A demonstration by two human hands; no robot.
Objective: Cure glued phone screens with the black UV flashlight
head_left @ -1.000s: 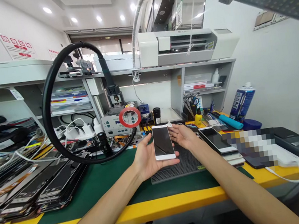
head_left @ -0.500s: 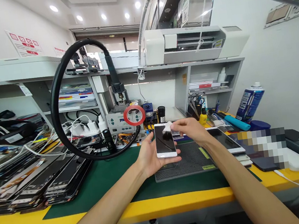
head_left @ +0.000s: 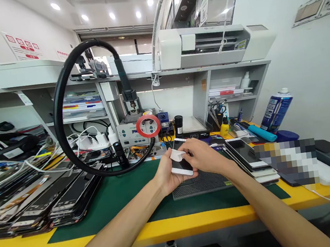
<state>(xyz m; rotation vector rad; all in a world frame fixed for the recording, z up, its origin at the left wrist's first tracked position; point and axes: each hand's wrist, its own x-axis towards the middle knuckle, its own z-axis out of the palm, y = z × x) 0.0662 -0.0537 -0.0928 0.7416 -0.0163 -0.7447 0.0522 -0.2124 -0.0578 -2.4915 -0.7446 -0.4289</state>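
Observation:
My left hand cradles a white phone with a dark screen, held face up above a grey perforated mat. My right hand lies over the phone and pinches a small white wipe against the middle of the screen. The hand hides much of the phone's right side. Both forearms reach in from the bottom of the view across the yellow bench edge.
Stacked phone screens fill the left of the green mat. More phones lie stacked on the right, near a blue spray can. A black hose loop, a soldering station and red tape stand behind.
My right hand turned over from open and palm up, carried the white wipe from the phone's top edge down onto the screen, and now presses it there. The left hand kept holding the phone.

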